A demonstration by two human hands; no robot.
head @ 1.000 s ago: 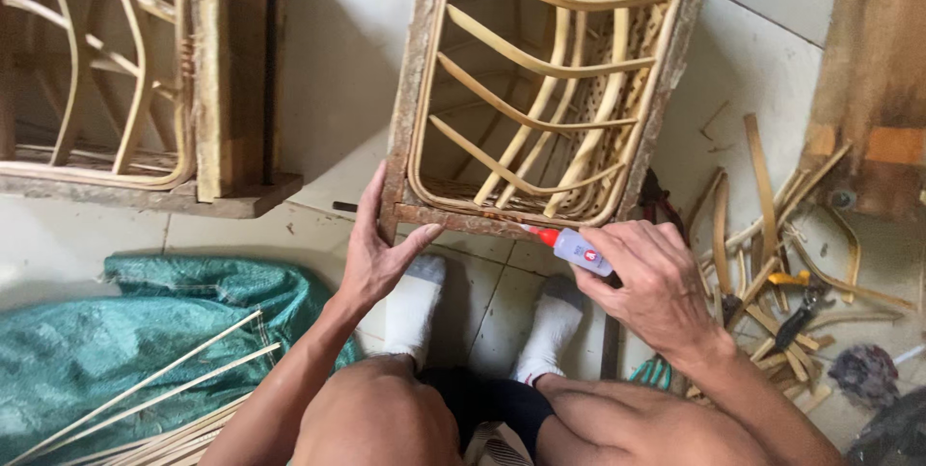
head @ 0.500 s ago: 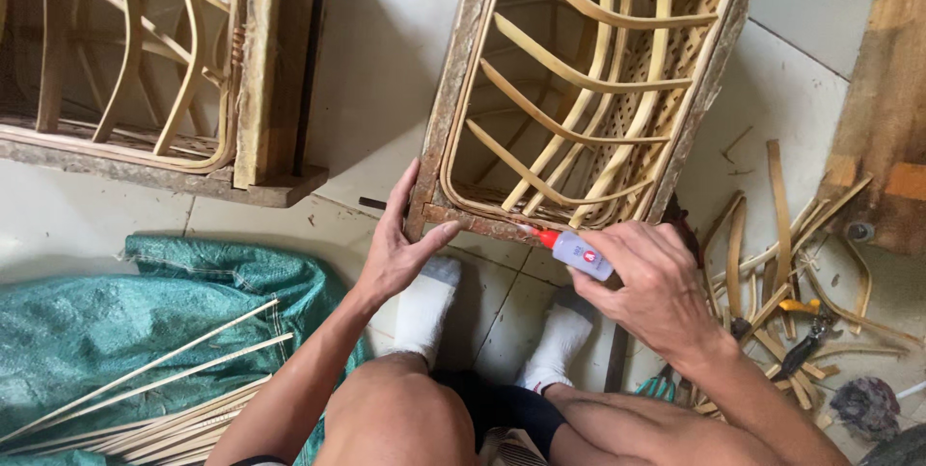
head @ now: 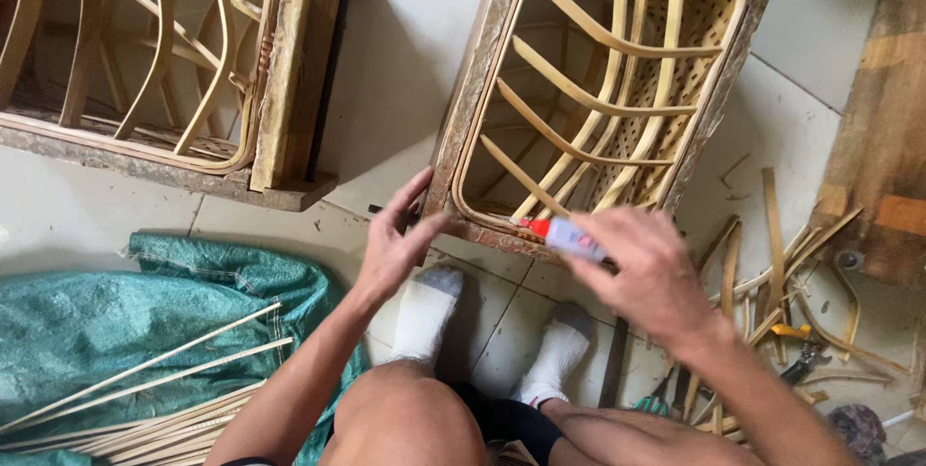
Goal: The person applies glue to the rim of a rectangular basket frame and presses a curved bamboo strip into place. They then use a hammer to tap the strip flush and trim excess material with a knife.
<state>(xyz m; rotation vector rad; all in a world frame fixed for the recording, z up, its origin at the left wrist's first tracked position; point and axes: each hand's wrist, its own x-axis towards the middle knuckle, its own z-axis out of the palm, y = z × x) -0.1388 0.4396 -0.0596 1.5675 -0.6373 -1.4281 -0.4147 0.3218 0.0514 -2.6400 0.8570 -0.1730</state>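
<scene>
A rattan basket frame in a rough wooden mould [head: 598, 90] lies on the tiled floor in front of me. My left hand [head: 394, 244] rests with fingers spread on its near left corner. My right hand [head: 648, 268] holds a small glue tube [head: 564, 234] with a red nozzle, tip against the frame's near rim. My feet in white socks [head: 424, 310] sit just below the frame.
A second rattan frame in a wooden mould [head: 145, 70] lies at the upper left. A green tarp [head: 116, 321] with thin bamboo strips [head: 154, 379] is at the lower left. Loose rattan offcuts [head: 772, 263] and pliers [head: 801, 360] lie at the right, beside a wooden board [head: 883, 138].
The view has shifted, so both frames sit further right and lower. My hands keep their places on the frame's near edge, with the tube still at the rim.
</scene>
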